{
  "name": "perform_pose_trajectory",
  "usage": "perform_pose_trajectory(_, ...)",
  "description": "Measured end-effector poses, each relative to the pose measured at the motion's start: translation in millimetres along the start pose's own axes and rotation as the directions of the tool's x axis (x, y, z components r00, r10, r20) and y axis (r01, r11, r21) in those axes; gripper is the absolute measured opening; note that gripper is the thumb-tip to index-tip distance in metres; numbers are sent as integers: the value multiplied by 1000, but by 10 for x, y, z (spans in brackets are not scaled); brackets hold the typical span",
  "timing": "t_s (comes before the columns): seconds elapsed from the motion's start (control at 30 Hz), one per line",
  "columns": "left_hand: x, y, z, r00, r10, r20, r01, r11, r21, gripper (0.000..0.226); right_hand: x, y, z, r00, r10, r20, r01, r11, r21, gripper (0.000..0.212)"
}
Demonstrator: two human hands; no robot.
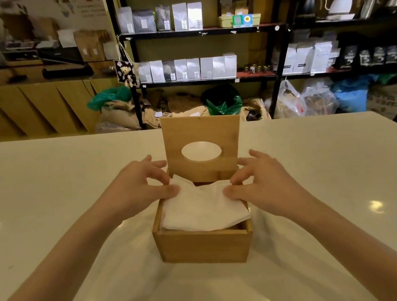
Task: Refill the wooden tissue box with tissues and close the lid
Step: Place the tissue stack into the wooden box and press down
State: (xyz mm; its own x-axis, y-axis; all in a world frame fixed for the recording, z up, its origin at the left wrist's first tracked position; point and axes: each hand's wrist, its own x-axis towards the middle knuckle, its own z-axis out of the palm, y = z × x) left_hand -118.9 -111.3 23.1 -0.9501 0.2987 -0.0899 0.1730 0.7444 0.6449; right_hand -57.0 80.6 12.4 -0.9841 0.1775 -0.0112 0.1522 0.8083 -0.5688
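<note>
A square wooden tissue box (203, 245) stands in the middle of the white table. Its hinged lid (201, 131), with an oval hole, stands upright at the back. A stack of white tissues (204, 210) fills the box and rises a little above the rim, its top sheet creased in the middle. My left hand (140, 187) pinches the tissues' far left corner between thumb and fingers. My right hand (261, 183) pinches the far right corner in the same way. Both hands sit just in front of the lid, one at each side of the box.
The glossy white table (52, 200) stretches wide on both sides of the box, its far edge just behind the lid. Beyond it stand black shelves (203, 32) with pouches and kettles, sacks and bags on the floor, and a wooden counter (30, 103) at left.
</note>
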Motion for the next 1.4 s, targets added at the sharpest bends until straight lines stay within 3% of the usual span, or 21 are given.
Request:
perform_pose_trajectory(0.4, -94, 82, 170, 995, 96, -2, -90, 937, 337, 8, -48, -33, -97, 999, -28, 46, 40, 956, -291, 12)
perform_pose_trajectory(0.57, -164, 173, 228, 993, 119, 23, -111, 823, 557, 8, -93, -76, -129, 997, -1, 82, 38, 887, -460, 16)
perform_pose_trajectory(0.87, -86, 342, 379, 996, -83, 13, 38, 577, 816, 10, -82, -195, 87, 1000, 25, 19, -5, 725, -688, 29)
perform_pose_trajectory(1.0, -139, 280, 363, 992, -103, 77, 2, 610, 792, 38, -160, -154, 53, 999, 16, 48, 16, 804, -594, 21)
perform_pose_trajectory(1.07, -218, 262, 313, 987, -101, 122, -26, 657, 754, 48, -221, -145, -25, 999, -4, 38, 26, 816, -578, 26)
perform_pose_trajectory(1.13, -301, 274, 272, 987, -79, 143, -46, 708, 705, 50, -271, -132, -103, 999, -36, 20, 41, 843, -537, 29)
perform_pose_trajectory(1.23, -374, 312, 261, 991, -72, 114, -22, 747, 664, 45, -309, -109, -148, 991, -20, 135, 79, 887, -455, 29)
perform_pose_trajectory(1.4, -381, 310, 371, 973, -186, 134, 34, 695, 718, 42, -245, -80, -59, 960, 54, 276, 110, 831, -546, 37)
